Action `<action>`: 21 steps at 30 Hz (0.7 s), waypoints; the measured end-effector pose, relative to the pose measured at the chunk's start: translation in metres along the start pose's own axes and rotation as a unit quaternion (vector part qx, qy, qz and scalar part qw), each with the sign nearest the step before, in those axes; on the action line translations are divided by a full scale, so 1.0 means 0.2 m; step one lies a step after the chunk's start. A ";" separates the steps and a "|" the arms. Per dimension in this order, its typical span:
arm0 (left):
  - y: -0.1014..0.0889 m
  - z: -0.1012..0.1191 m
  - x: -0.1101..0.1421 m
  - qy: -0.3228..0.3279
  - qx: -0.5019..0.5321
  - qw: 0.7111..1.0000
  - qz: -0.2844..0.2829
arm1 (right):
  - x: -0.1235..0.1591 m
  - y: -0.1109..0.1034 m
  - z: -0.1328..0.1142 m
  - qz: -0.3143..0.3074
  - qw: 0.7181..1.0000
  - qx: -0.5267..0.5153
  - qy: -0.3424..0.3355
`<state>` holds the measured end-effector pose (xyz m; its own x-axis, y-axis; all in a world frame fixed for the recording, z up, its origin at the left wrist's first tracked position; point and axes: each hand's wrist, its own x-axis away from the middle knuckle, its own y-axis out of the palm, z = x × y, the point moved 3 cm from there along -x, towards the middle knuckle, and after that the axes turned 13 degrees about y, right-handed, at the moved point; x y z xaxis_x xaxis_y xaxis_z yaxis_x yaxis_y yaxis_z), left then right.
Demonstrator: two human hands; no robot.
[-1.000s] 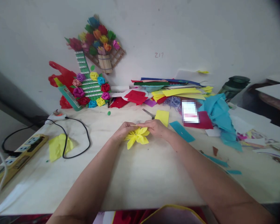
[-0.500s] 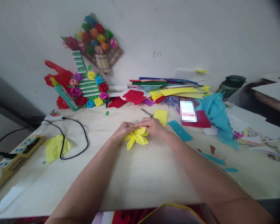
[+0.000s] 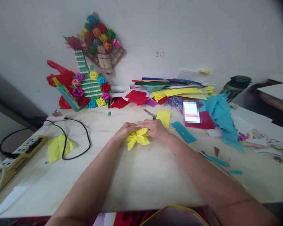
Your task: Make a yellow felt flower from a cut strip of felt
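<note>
A yellow paper flower [image 3: 138, 139] with pointed petals lies between my two hands, above the white table. My left hand [image 3: 125, 131] is closed in a pinch at the flower's left and upper edge. On the other side, my right hand [image 3: 155, 128] has its fingers pressed together around a thin pale stick [image 3: 171, 128], whose end pokes out to the right of the hand. The fingertips of both hands almost meet behind the petals, where their exact hold is partly hidden. Just beyond the right hand are scissors [image 3: 149, 113] and a yellow paper piece [image 3: 163, 118].
A teal strip [image 3: 184, 131] and scraps lie to the right, near a phone-like bright rectangle [image 3: 191, 112]. Stacked coloured paper [image 3: 179, 92] lines the wall. At left are a black cable [image 3: 89, 141], a power strip [image 3: 21, 160], a glue bottle [image 3: 69, 98] and a flower-covered guitar shape [image 3: 91, 86].
The view has shifted slightly, so the background sits a little further right. Both hands keep their places at the flower, with only small finger movement.
</note>
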<state>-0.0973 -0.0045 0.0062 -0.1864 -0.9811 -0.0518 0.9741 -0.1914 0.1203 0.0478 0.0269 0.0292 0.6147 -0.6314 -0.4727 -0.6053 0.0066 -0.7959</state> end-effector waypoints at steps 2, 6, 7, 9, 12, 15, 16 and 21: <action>-0.01 -0.01 -0.01 0.001 0.009 1.000 0.003 | 0.00 0.01 -0.01 0.006 1.000 0.023 -0.018; -0.02 -0.02 -0.02 0.013 0.047 0.999 0.021 | 0.00 0.01 -0.03 0.033 0.998 0.039 -0.043; -0.02 -0.02 -0.02 0.013 0.055 0.998 0.026 | 0.00 0.00 -0.03 0.042 0.997 0.037 -0.048; -0.02 -0.02 -0.02 0.012 0.063 0.997 0.032 | 0.00 0.00 -0.04 0.059 0.996 0.034 -0.057; 0.00 -0.01 -0.01 0.014 0.060 0.998 0.028 | 0.00 0.00 -0.04 0.071 0.995 0.040 -0.062; 0.01 0.00 0.00 0.005 0.063 0.998 0.017 | 0.00 0.00 -0.04 0.072 0.993 0.058 -0.068; 0.01 0.00 0.00 0.003 0.064 0.998 0.015 | 0.00 0.00 -0.04 0.072 0.993 0.064 -0.071; 0.00 0.00 -0.01 0.000 0.059 0.998 -0.001 | 0.00 0.00 -0.03 0.074 0.992 0.075 -0.074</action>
<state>-0.0964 -0.0030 0.0059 -0.1888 -0.9806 -0.0527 0.9520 -0.1959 0.2352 0.0446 0.0217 0.0321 0.5980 -0.4946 -0.6307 -0.6200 0.2132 -0.7551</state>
